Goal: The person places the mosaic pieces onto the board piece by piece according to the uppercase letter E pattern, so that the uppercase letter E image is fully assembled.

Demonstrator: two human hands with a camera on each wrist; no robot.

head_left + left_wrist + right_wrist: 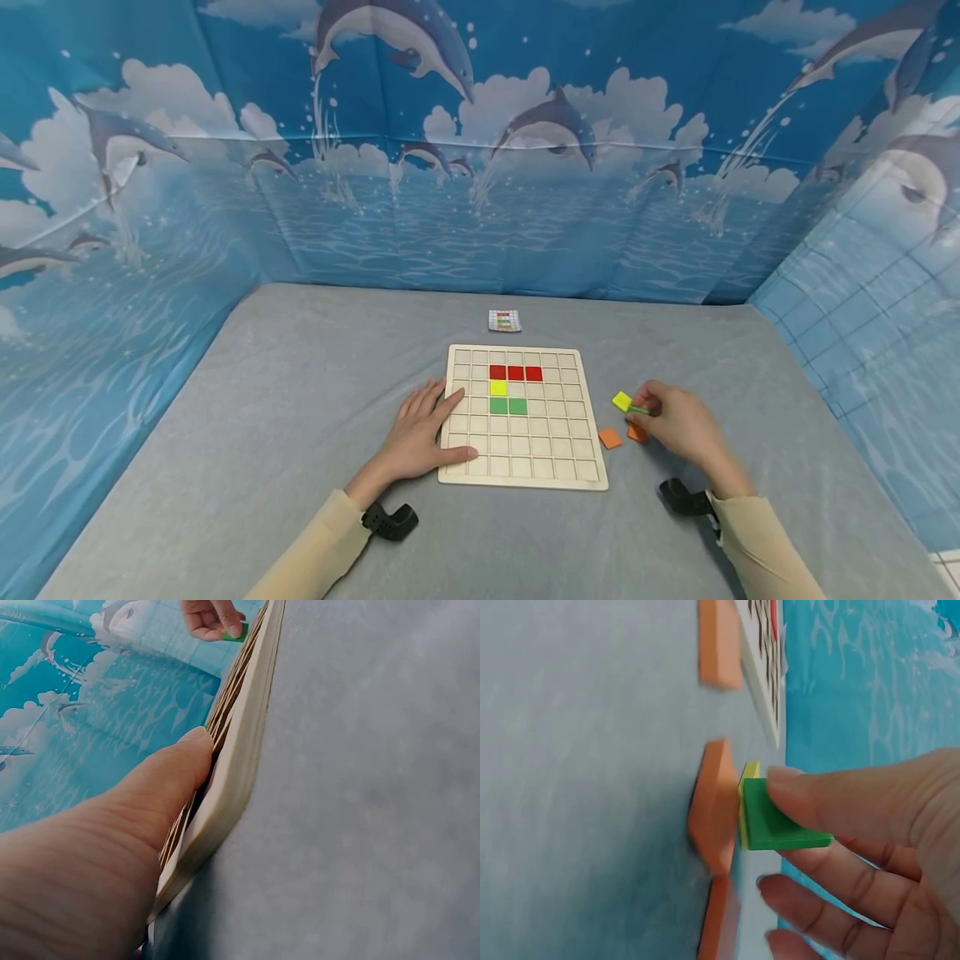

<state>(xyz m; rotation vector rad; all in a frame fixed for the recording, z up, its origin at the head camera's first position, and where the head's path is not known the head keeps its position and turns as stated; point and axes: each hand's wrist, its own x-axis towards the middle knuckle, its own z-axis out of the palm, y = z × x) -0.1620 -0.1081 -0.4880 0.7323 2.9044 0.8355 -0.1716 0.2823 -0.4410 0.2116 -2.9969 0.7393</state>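
Observation:
A wooden grid board (555,446) lies on the grey cloth. Three red tiles (515,372) form a row in it, with one yellow tile (498,387) under the left red one and two green tiles (508,406) below that. My left hand (420,433) rests with spread fingers on the board's left edge, thumb (176,769) over the rim. To the right of the board, my right hand (678,421) pinches a green tile (776,821) between thumb and fingers. Close behind that tile is a loose yellow tile (622,402); orange tiles (610,438) lie beside it.
A small printed pattern card (504,321) lies beyond the board's far edge. Blue dolphin-print curtains (480,225) hang around the back and sides of the grey surface (300,375). Each wrist wears a black band device (390,522).

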